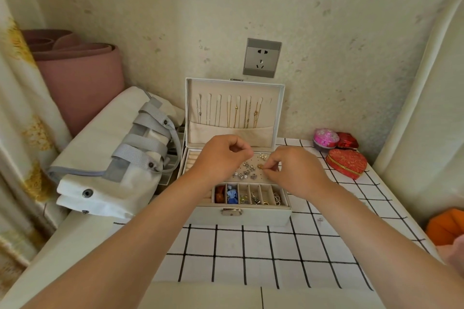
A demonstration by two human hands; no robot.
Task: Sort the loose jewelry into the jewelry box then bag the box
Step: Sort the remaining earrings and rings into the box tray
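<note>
- A worktop (251,253) covered by a white cloth with a black grid stands against a pale wallpapered wall (326,32) printed with faint leaf marks; a grey wall socket (262,57) sits just above the box lid
- A white rectangular jewelry box (241,216) stands open at the back of the worktop, its lid upright against the wall and a metal clasp on its front
- Thin gold and silver chain necklaces (236,113) hang in a row inside the lid, above a beige fabric pocket
- The box's beige padded panel holds small silver stud earrings (247,170); the front row of narrow compartments (251,195) holds mixed pieces — amber, blue and metal ones
- The right hand (296,173) is over the panel, its grip closed on a small gold earring (259,166) between thumb and forefinger, right at the panel
- The left hand (221,155) hovers over the box with fingers curled and thumb meeting forefinger; whether that grip holds anything I cannot tell
- A white canvas bag with grey webbing straps (108,158) lies flat just left of the box, beside a rolled dusty-pink mat (80,78) and a flowered curtain (22,108)
- To the right of the box, well apart from it, sit a red embroidered heart-shaped case (347,163), a shiny red heart (349,140) and a round pink sequinned ball (326,137)
</note>
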